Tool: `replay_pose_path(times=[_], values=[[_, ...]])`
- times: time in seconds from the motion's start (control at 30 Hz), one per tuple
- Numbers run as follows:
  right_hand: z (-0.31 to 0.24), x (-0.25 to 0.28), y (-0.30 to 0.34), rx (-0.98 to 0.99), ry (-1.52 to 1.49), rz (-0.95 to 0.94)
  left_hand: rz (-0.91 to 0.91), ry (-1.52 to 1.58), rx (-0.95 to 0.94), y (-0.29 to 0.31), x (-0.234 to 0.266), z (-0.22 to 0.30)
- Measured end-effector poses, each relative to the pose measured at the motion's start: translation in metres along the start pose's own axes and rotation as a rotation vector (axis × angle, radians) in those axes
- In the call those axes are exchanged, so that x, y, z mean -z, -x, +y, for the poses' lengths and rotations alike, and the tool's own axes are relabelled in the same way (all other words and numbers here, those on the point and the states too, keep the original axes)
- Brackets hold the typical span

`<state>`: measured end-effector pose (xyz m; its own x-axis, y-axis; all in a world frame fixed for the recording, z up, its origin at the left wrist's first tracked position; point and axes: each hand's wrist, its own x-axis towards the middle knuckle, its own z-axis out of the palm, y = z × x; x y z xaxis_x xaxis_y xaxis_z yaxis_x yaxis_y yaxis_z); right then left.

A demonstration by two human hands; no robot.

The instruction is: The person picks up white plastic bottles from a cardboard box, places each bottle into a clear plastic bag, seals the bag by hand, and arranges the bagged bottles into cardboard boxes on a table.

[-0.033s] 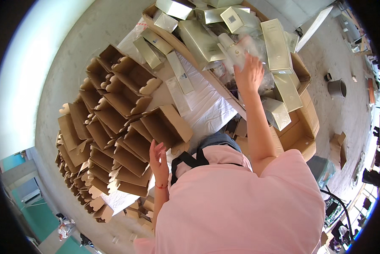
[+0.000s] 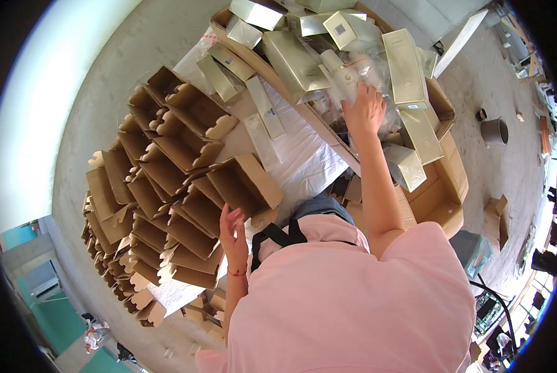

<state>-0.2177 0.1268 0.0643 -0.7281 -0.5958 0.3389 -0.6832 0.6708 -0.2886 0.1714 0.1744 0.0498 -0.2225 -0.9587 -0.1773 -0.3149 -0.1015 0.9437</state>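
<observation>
Over the large carton of goods, my right hand (image 2: 364,113) is open, thumb apart from slightly bent fingers. Its fingertips lie at the lower end of a pale cream bottle (image 2: 345,76) with a small gold emblem; whether they touch it I cannot tell. Clear plastic wrap (image 2: 378,69) is bunched beside the bottle. Shiny pale-gold boxes (image 2: 294,62) surround it inside the carton (image 2: 263,62). At the left, my left hand (image 2: 232,231) is open and holds nothing, its fingers loosely extended beside an open brown cardboard insert (image 2: 244,186).
Several rows of open brown cardboard inserts (image 2: 160,180) fill the left of the white-covered table (image 2: 306,165). Slim gold boxes (image 2: 266,105) lie between them and the carton. An open carton flap (image 2: 440,193) juts out at the right. A grey bucket (image 2: 494,130) stands on the floor.
My right hand has drawn back slightly toward me, and its fingers are a little more bent. The bottle shows more clearly. My left hand has stayed in place.
</observation>
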Motion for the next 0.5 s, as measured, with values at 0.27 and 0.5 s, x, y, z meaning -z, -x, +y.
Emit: replay_pose_path(times=[0.27, 0.5], values=[[-0.006, 0.052, 0.040, 0.152, -0.153, 0.098, -0.089, 0.119, -0.125, -0.010, -0.008, 0.059], [-0.057, 0.109, 0.052, 0.083, -1.292, -0.398, -0.370, 0.333, -0.267, -0.061, -0.035, 0.139]])
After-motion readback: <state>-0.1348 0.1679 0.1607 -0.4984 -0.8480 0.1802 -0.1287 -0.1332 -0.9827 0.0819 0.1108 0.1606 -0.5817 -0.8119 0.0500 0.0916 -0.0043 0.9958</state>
